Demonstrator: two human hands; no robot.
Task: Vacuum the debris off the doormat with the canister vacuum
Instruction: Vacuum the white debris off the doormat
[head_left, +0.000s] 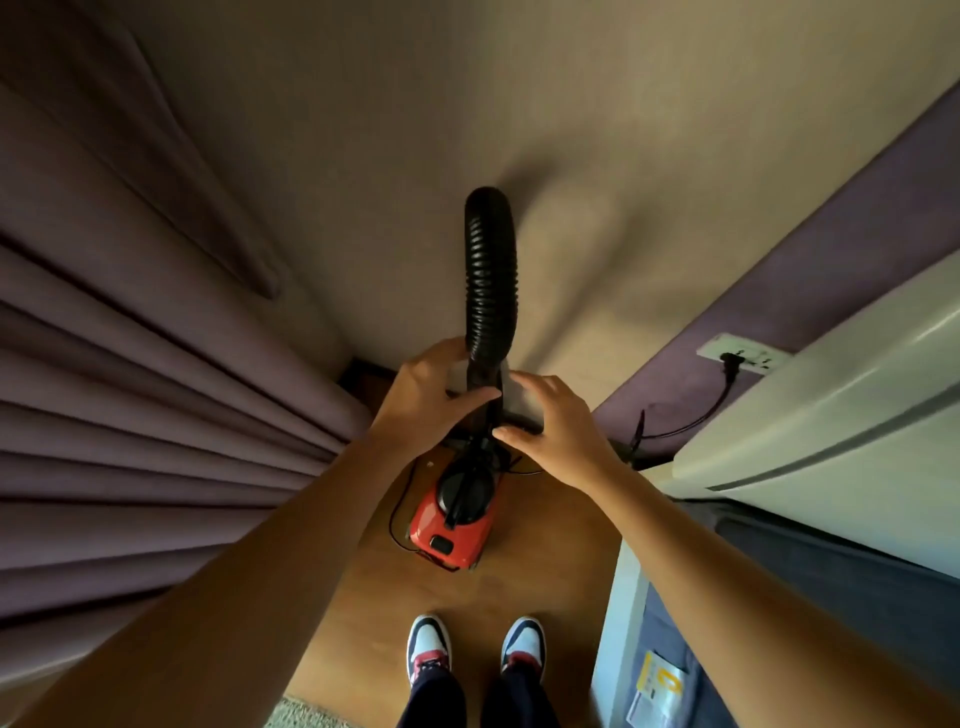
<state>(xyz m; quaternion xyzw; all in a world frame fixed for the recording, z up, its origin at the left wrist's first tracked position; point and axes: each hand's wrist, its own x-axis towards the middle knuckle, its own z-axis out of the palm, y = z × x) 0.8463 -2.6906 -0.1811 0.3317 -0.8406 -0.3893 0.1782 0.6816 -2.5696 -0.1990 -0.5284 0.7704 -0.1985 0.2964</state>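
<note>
A red canister vacuum with a black top stands on the wooden floor ahead of my feet. Its black ribbed hose loops up toward the camera. My left hand grips the hose's lower end, where a grey and black part sits. My right hand touches that part from the right, fingers curved around it. A pale, speckled mat corner shows at the bottom edge, behind my shoes; I cannot tell debris on it.
Purple curtains hang at the left. A white fridge stands at the right, with a wall socket and black plug behind it. The vacuum's black cord trails on the floor. My shoes stand near the vacuum.
</note>
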